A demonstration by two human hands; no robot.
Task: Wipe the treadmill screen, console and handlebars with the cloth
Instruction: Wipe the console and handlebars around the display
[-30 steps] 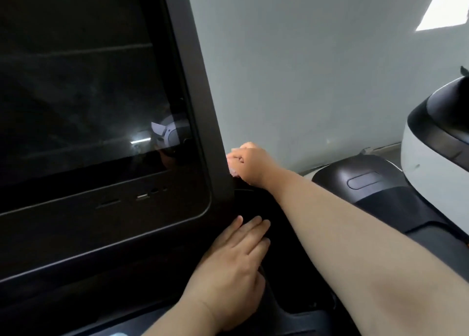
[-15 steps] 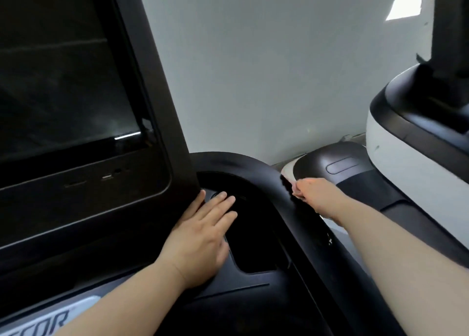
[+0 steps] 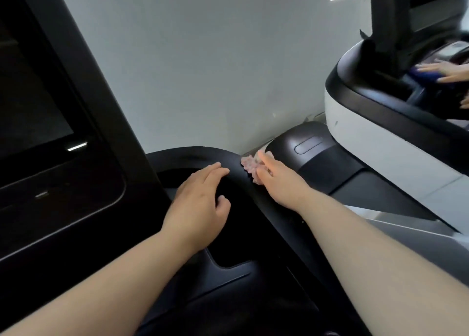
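Note:
The treadmill's dark screen (image 3: 38, 102) fills the left, framed by a black bezel. A curved black handlebar (image 3: 193, 155) arcs from the screen's right side down toward me, around a recessed console tray (image 3: 228, 249). My right hand (image 3: 279, 183) lies on the outer side of that bar and grips a small pink cloth (image 3: 248, 166), which is pressed against the bar's curve. My left hand (image 3: 200, 198) rests on the inner side of the bar with its fingers relaxed and holds nothing.
A pale wall (image 3: 215, 56) stands behind. A second treadmill with a white and black console (image 3: 368, 132) is at the right, where another person's hand (image 3: 446, 74) holds a blue cloth. Its black motor cover (image 3: 309, 142) lies just beyond my right hand.
My view swung right and down. My right hand slid the cloth from beside the screen's edge down along the handlebar's curve. My left hand moved from the console up onto the bar.

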